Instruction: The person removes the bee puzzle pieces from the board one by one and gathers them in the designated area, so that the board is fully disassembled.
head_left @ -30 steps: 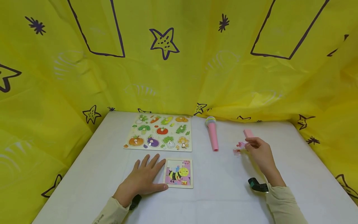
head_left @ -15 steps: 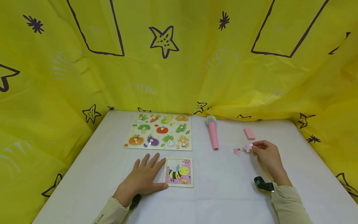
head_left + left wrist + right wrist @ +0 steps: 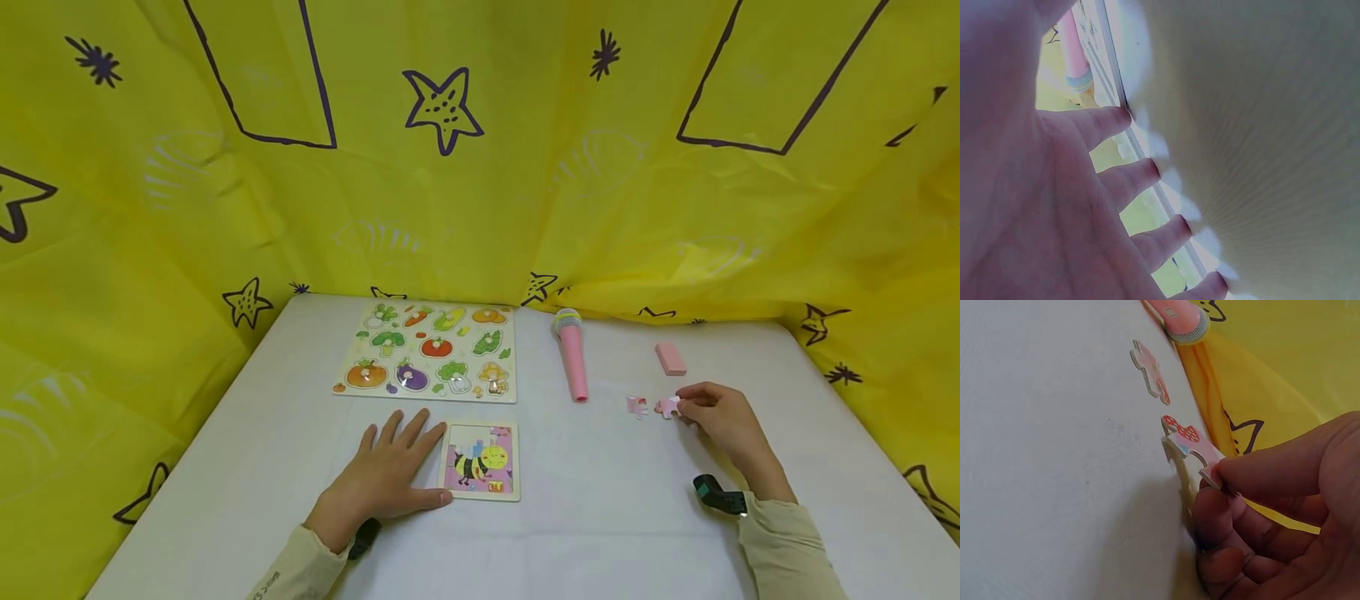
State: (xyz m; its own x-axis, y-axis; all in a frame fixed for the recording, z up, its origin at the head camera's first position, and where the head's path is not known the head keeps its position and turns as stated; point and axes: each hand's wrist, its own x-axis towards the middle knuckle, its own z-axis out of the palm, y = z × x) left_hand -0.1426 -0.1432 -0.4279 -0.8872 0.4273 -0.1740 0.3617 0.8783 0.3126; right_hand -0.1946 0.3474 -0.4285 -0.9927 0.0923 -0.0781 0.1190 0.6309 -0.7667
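My right hand [image 3: 727,423] pinches a pink jigsaw piece [image 3: 1194,442] with a red print between thumb and fingers, close over the white table. Just left of it lies a second pink jigsaw piece [image 3: 637,407]. My left hand [image 3: 390,475] is spread flat on the table, its thumb and index fingertips at the left edge of a small framed bee puzzle [image 3: 480,461]. Bare pale board shows in the upper left of that puzzle. In the left wrist view the fingertips [image 3: 1147,169] press down on the tabletop.
Behind the bee puzzle lies a vegetable peg board [image 3: 427,354]. A pink toy microphone [image 3: 573,358] lies to its right, and a pink block [image 3: 671,359] sits beyond the right hand. A yellow curtain [image 3: 480,208] with star drawings borders the table.
The right hand has drawn back toward me and slightly right, carrying the pinched jigsaw piece away from the pink block, which now shows fully. The left hand stays in place.
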